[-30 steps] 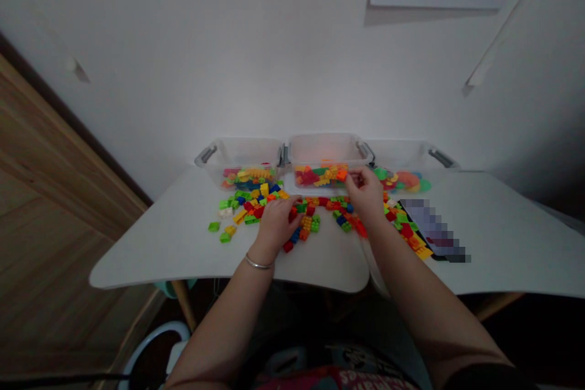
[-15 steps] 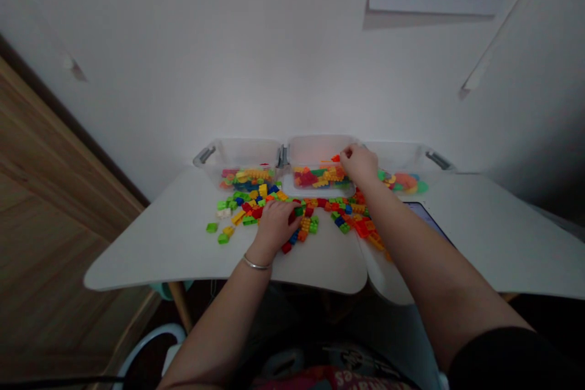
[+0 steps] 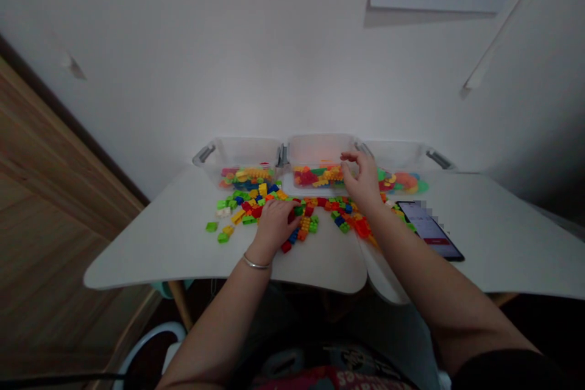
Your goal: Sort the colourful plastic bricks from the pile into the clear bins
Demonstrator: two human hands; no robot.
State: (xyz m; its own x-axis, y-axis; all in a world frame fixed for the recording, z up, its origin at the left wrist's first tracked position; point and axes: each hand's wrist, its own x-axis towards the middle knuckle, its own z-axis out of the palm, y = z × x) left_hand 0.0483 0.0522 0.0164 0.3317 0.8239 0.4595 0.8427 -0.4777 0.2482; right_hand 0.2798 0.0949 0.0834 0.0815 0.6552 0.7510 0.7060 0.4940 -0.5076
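My left hand [image 3: 276, 219] rests at the front of a spread of building bricks [image 3: 247, 204], fingers curled round a green building brick [image 3: 298, 211]. Above the near edge of the middle clear box [image 3: 322, 149], my right hand [image 3: 362, 178] hangs with thumb and fingers apart and nothing between them. That box holds red, yellow, orange and green bricks. Several joined or touching bricks [image 3: 304, 228], orange, blue and red, lie just right of my left hand. Part of the brick spread is hidden under my right forearm.
A left clear box [image 3: 247, 152] with bricks and a right clear box [image 3: 402, 155] with coloured round pieces stand against the wall. A phone [image 3: 432, 231] lies right of my right forearm. The white table's [image 3: 159, 250] front edge curves near my body.
My right hand has opened and let go of an orange piece over the middle box, drawing slightly back and down. The phone is more exposed. My left hand stays in place.
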